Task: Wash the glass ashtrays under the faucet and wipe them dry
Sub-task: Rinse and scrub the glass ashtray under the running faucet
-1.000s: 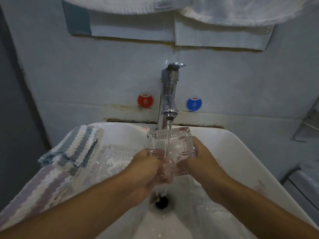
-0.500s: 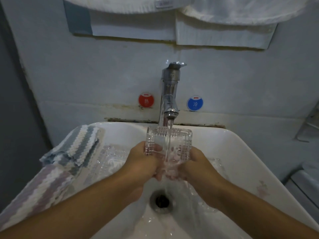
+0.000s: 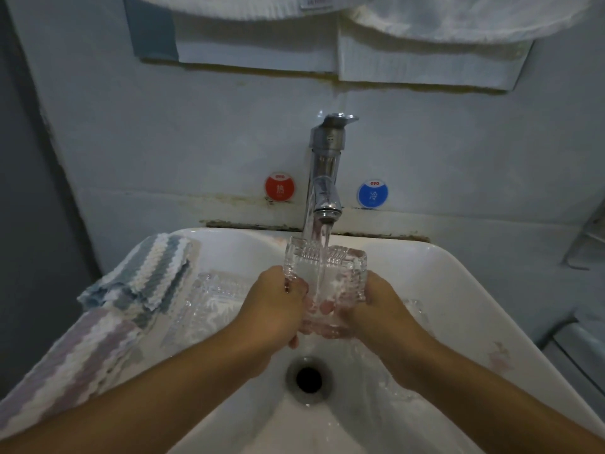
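Head | hands (image 3: 273,306) (image 3: 384,309) grip ashtray (image 3: 327,273) | second ashtray (image 3: 209,303), cloths (image 3: 157,273) left

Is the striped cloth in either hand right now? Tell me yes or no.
No: the striped cloth lies draped over the sink's left rim, while left hand and right hand hold the glass ashtray.

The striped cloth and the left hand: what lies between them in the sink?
In the head view, a second glass ashtray lies in the sink between the striped cloth and the left hand.
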Motion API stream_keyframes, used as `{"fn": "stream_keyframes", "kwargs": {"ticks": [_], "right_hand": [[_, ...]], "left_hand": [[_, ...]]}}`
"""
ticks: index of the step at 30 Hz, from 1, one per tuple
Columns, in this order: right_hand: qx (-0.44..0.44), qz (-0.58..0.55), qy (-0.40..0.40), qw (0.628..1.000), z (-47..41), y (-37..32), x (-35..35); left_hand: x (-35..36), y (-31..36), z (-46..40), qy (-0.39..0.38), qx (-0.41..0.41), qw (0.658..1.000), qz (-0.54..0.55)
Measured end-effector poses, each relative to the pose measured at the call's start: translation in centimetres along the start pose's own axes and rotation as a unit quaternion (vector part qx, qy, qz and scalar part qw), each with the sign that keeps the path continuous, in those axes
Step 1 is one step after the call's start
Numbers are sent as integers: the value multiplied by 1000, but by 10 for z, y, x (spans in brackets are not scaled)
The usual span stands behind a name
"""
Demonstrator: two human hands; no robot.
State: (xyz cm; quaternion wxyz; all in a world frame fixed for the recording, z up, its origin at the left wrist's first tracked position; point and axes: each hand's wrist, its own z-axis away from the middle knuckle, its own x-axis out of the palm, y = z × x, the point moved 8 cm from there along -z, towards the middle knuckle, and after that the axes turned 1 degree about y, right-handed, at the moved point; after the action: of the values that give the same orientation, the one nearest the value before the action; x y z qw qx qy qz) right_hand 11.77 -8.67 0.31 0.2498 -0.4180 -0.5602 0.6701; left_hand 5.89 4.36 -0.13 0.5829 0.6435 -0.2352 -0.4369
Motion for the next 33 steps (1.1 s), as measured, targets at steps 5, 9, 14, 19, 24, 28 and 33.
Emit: {"fn": "stream_keyframes", "kwargs": {"ticks": [5, 9, 14, 19, 24, 28, 33], "right_hand": [[10, 4, 71, 997, 1, 2, -14], [15, -30, -48, 998, 2, -1, 5], [15, -38, -70, 997, 1, -1, 10], [46, 10, 71, 996, -6, 10, -16], [34, 126, 35, 991, -7, 7, -12], [-18, 242, -19, 970, -10, 5, 0], [-86, 248, 35, 964, -15, -1, -9]], "left_hand": [[0, 7, 6, -17, 5, 999, -41], [-8, 6, 1, 0, -5, 998, -65], [-12, 2, -5, -4, -16, 995, -100], [-6, 1, -4, -41, -22, 991, -129], [-5, 2, -4, -47, -13, 987, -153], [0, 3, 0, -53, -3, 982, -181], [4, 2, 4, -73, -4, 983, -166]]}}
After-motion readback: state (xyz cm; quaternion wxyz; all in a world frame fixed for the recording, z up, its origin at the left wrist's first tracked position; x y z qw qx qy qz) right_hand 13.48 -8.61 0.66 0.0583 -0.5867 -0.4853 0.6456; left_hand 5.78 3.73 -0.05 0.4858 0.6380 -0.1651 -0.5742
